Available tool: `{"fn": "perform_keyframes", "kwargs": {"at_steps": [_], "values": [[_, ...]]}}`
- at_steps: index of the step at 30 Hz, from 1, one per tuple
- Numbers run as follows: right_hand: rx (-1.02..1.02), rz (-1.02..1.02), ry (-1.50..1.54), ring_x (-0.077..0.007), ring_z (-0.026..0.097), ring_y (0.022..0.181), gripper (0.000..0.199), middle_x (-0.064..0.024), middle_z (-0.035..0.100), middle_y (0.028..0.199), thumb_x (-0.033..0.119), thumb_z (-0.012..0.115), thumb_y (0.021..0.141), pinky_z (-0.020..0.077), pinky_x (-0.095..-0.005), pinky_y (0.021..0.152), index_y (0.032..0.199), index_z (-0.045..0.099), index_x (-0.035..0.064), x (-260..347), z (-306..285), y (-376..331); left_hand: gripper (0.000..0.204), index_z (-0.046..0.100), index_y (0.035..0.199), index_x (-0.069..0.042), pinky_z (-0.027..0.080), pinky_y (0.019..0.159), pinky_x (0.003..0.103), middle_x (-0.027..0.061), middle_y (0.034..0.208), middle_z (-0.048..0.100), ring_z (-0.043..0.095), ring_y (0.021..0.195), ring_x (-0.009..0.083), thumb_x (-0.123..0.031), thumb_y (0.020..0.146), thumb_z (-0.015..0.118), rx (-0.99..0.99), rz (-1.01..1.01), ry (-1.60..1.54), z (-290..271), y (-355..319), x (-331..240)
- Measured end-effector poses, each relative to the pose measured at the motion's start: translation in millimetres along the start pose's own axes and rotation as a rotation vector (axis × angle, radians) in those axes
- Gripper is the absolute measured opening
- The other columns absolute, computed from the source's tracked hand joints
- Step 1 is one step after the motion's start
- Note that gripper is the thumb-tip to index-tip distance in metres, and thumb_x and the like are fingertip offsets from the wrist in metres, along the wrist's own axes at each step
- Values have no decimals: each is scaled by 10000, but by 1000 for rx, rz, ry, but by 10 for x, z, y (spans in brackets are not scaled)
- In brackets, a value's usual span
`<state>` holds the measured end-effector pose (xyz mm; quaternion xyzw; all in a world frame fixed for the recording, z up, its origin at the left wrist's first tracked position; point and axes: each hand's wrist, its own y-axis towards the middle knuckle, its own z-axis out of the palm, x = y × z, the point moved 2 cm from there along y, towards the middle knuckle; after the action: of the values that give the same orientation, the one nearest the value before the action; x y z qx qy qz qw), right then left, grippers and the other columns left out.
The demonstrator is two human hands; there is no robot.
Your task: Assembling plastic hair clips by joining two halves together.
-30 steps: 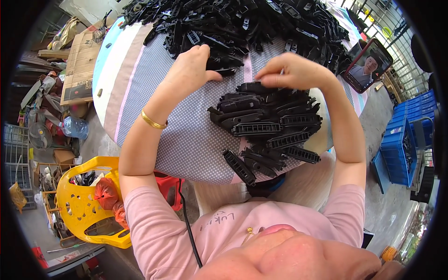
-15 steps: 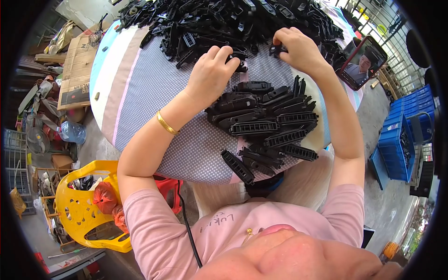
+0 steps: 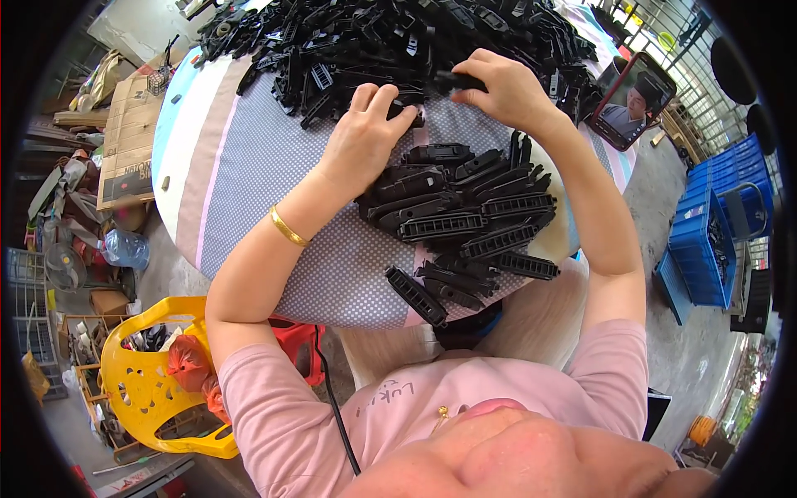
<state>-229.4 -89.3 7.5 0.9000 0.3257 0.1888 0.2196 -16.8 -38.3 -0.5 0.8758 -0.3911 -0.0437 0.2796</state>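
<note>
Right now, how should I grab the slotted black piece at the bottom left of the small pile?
I'd pinch the slotted black piece across its long sides near the middle, coming from above and the left. It is long and narrow and lies slanted, with dotted tablecloth showing on its left; other black pieces crowd its right.

a cloth-covered table (image 3: 261,158), dotted grey with pink, beige, white and pale blue stripes, carries a broad heap of black plastic parts (image 3: 365,41) across its far side, a smaller pile of similar parts (image 3: 442,222) by its near edge, and two small bits (image 3: 165,182) near the left rim.
</note>
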Motion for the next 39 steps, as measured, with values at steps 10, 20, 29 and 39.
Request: {"fn": "perform_keyframes", "kwargs": {"at_steps": [10, 20, 29, 39], "values": [[20, 90, 546, -88, 537, 688, 316, -76, 624, 815, 126, 669, 805, 458, -236, 642, 1068, 582, -25, 392, 91, 10, 332, 570, 1151, -9, 522, 709, 236, 38, 1067, 574, 586, 870, 109, -60, 828, 626, -206, -726, -1464, 5, 48, 269], [-61, -64, 347, -152, 603, 705, 365, -146, 634, 864, 129, 658, 793, 477, -260, 659, 1123, 555, 11, 460, 126, -22, 334, 493, 1214, 29, 521, 723, 273, 74, 999, 608, 602, 843, 139, -39, 888, 502, -155, -861, -1475, 55, 96, 101], [35, 339, 935, -30, 506, 631, 456, -61, 642, 901, 107, 580, 850, 398, -169, 543, 1283, 442, 73, 309, -103, 31, 376, 482, 1209, 53, 510, 741, 298, 114, 993, 608, 600, 830, 163, -88, 869, 563, -136, -1015, -1823, 0, 27, 368], [-56, 492, 1275, -90, 565, 683, 239, -85, 625, 933, 127, 562, 878, 477, -208, 650, 1085, 552, 8, 402, 13, -1, 329, 514, 1143, 56, 496, 763, 247, 85, 1036, 538, 571, 893, 148, -37, 829, 554, -72, -872, -1233, -37, 65, 355]]}}
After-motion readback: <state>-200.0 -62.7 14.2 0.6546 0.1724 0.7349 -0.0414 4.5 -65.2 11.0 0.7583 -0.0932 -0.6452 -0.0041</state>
